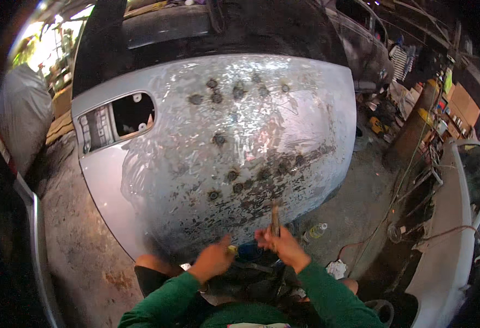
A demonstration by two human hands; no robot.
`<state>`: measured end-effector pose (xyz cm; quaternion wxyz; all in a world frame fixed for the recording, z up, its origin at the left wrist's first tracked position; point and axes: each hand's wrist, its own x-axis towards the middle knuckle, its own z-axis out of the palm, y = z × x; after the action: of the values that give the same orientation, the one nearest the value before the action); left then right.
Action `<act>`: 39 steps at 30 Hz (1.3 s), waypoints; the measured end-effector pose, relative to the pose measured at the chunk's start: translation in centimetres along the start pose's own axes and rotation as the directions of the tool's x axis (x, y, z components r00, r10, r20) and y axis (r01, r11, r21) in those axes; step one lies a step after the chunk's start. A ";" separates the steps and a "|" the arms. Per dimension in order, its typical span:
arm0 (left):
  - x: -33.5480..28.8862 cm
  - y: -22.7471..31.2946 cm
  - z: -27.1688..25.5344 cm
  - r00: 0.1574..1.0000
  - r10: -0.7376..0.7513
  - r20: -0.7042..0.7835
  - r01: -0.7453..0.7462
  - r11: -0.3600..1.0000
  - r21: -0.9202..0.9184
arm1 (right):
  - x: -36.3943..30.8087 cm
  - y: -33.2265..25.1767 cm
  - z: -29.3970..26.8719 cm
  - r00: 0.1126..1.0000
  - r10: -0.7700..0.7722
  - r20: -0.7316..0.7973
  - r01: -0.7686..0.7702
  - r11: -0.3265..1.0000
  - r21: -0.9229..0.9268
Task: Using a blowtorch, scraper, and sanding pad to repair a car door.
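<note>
A large grey car door [316,126] lies in front of me, its paint patchy and worn to bare metal. Several dark, round scorched spots [218,139] are scattered over it. My right hand [288,249], at the door's near edge, is closed round a narrow, brownish, stick-like tool [275,218] that points away from me. To its left, my left hand [213,259] is closed, with a small yellow thing [232,249] at its fingers. I cannot make out what kind of thing that is. A gap separates the two hands.
A clear plastic bottle [315,232] lies on the floor right of my right hand. Another car door [442,240] leans at the right, crossed by a reddish hose [453,232]. A tall gas cylinder [415,126] stands behind it. At far left is a covered bulky object [26,112].
</note>
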<state>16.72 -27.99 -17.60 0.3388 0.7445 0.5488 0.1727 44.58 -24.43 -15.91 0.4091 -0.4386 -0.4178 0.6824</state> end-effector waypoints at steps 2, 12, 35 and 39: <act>1.5 2.9 3.8 0.981 0.035 0.189 -0.034 0.999 -0.005 | -4.7 -0.5 2.0 0.998 -0.038 0.048 0.042 0.996 -0.081; 4.9 6.1 -1.2 0.955 0.292 -0.052 -0.207 0.781 0.590 | -6.9 3.6 -2.4 0.945 -0.239 -0.222 0.013 0.707 -0.707; 15.9 9.0 -17.0 0.878 0.252 -0.407 0.220 0.542 0.811 | -5.9 6.9 -6.2 0.959 -0.235 -0.157 0.100 0.802 -0.589; 17.3 9.7 -18.2 0.921 0.128 -0.367 0.236 0.566 0.790 | -5.1 8.4 -6.8 0.895 -0.370 -0.249 0.134 0.755 -0.641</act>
<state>17.94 -7.77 0.07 -0.1557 0.7489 0.6435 0.0292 50.78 -30.41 -24.24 0.4051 -0.6026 -0.5883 0.3559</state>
